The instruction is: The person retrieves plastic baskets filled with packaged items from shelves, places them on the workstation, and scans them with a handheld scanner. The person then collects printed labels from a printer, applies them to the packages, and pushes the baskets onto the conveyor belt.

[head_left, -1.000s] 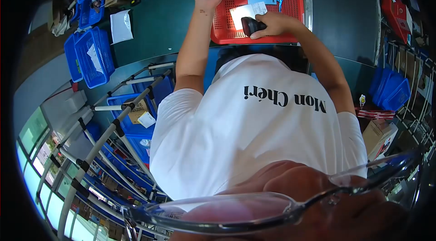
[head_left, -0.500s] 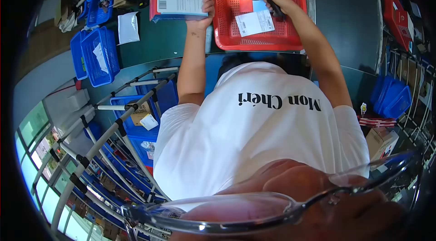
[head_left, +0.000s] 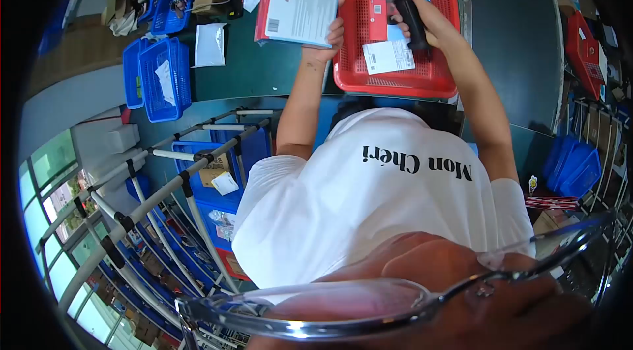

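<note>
My left hand (head_left: 335, 37) grips the lower right corner of a flat box (head_left: 302, 0) with a white printed face and red edge, held above the green table. Over the red basket (head_left: 395, 86), my right hand (head_left: 432, 20) is wrapped round a black handheld scanner (head_left: 410, 15), its head pointing left. Inside the basket lie a white paper slip (head_left: 388, 57) with printed labels and a red and blue item (head_left: 378, 19), partly hidden by the scanner.
Left of the flat box lies a white packet (head_left: 210, 45) on the green table (head_left: 244, 73). Blue baskets (head_left: 165, 80) hang at the table's left end. White-piped racks (head_left: 151, 205) stand at lower left. Another red basket (head_left: 585, 53) is at far right.
The flat box was first partly out of view and now shows its printed back. The scanner rose from the slip to above the red and blue item. The whole view has shifted.
</note>
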A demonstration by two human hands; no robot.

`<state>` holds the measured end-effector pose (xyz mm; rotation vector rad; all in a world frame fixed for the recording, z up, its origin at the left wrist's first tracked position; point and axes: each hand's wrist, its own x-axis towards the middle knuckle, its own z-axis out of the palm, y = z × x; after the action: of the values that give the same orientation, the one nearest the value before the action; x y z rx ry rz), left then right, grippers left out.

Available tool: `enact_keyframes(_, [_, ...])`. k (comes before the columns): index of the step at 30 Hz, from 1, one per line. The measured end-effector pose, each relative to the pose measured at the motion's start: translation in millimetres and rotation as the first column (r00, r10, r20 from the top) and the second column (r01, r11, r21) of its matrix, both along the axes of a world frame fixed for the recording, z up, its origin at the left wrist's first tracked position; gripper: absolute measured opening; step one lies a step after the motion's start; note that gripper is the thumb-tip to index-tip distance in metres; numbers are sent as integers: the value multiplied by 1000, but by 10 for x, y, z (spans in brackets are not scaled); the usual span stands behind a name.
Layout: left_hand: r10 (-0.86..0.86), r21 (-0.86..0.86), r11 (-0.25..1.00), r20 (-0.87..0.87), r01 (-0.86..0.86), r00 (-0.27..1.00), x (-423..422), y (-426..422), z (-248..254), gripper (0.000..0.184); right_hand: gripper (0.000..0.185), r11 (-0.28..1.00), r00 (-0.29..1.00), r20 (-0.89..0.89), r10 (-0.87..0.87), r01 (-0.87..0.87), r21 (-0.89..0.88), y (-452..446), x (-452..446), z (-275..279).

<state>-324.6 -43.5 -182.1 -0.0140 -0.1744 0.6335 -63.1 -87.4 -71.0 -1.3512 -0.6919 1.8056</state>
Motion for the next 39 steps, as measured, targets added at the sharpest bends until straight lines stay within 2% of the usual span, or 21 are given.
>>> enact_keyframes(3, [18,31,999,-122,-15,992,92,-64,125,69,71,990,928,-370,43,11,143,-187,-322,829])
enact_keyframes(6, [31,37,999,-222,-23,975,206,-107,270,62,71,942,935,-282,213,-120,314,-279,-424,1108])
enact_keyframes(8, [-20,-4,1000,-69,20,997,242,-110,220,59,70,934,935,-242,260,-181,307,-403,-425,1166])
enact_keyframes(12, [-38,-3,999,-171,38,985,281,-84,246,50,64,880,915,-76,396,-354,318,-573,-402,1275])
enact_keyframes(16, [-1,-10,1000,-279,-1,960,339,-129,398,51,63,877,923,-5,384,-364,313,-690,-369,1328])
enact_keyframes(22, [-52,23,998,-279,61,959,466,-137,467,54,65,886,939,-1,343,-324,332,-876,-234,1373])
enact_keyframes(25, [-149,117,976,-248,183,957,519,-33,152,59,69,943,966,-167,198,-141,303,-1009,-10,1184])
enact_keyframes(26, [-53,201,972,-297,117,953,521,-63,118,55,67,943,979,-184,88,-23,331,-1073,92,1086])
enact_keyframes(27, [95,198,980,-612,36,785,647,-52,140,55,62,954,994,-110,-24,55,293,-1120,276,888])
enact_keyframes(28, [216,222,974,-842,-48,494,774,-61,200,55,57,958,992,-31,-123,127,259,-1153,502,626])
enact_keyframes(29, [233,245,970,-912,-7,338,800,-121,243,54,53,974,974,153,-164,136,181,-1168,726,355])
enact_keyframes(30, [422,444,894,-876,53,234,811,-53,-143,53,51,983,925,335,-178,150,108,-1185,932,65])
enact_keyframes(31, [554,554,832,-832,30,1,808,-76,-262,51,51,987,929,338,-152,124,104,-1245,1080,-271])
enact_keyframes(32, [639,651,758,-731,36,-240,769,-142,-325,51,54,932,664,665,-343,152,329,-1322,1193,-647])
enact_keyframes(33, [673,709,698,-698,-101,-245,681,-305,-222,41,58,840,279,799,-532,56,540,-1402,1290,-992])
enact_keyframes(34, [650,705,693,-702,-154,-290,524,-499,-214,41,57,809,342,748,-569,69,583,-1521,1412,-1319])
enact_keyframes(35, [693,728,682,-674,-72,-255,256,-738,-253,38,57,781,431,687,-585,70,621,-1577,1389,-1504])
enact_keyframes(36, [724,746,666,-646,3,-243,-87,-1048,-264,35,55,865,772,433,-465,293,407,-1669,1125,-1227])
enact_keyframes(37, [616,646,739,-763,-189,-197,-303,-1475,-122,20,51,875,822,325,-468,379,301,-1723,1069,-1375])
enact_keyframes(38, [589,657,737,-740,-159,-326,-614,-1848,-313,19,47,870,844,217,-490,459,182,-1782,1050,-1560])
enact_keyframes(39, [477,574,767,-809,-286,-345,-939,-2290,-365,17,46,901,866,277,-416,433,-1,-1845,959,-1543])
